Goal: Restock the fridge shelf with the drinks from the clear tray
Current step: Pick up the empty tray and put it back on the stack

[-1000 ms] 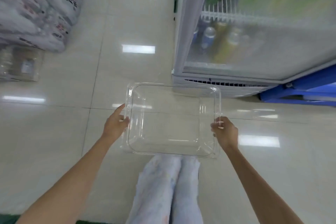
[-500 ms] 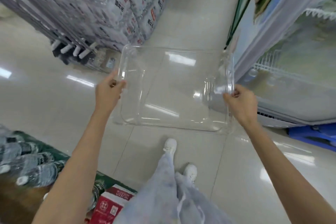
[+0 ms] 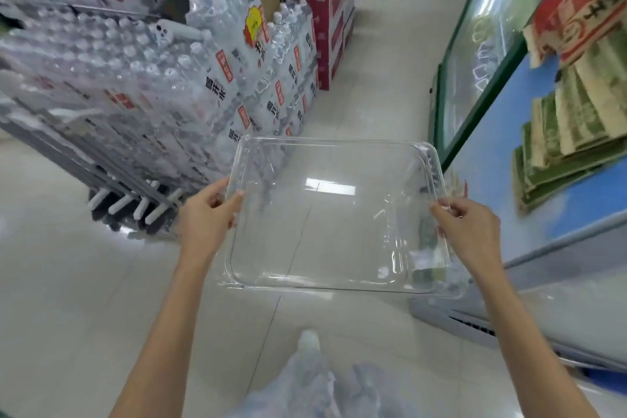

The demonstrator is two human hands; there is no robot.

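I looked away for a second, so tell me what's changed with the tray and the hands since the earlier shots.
The person has turned away from the fridge: it was straight ahead, now it runs along the right, and stacked water packs fill the left. The tray went along with the turn, carried level. Unchanged: the left hand and right hand grip its short sides, and it holds no drinks.

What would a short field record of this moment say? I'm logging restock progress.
tray: clear tray, empty, held level over the floor
left hand: grips the tray's left rim
right hand: grips the tray's right rim
left of person: stacked water packs
right of person: fridge with glass door
ahead: red cartons
floor: pale tiles
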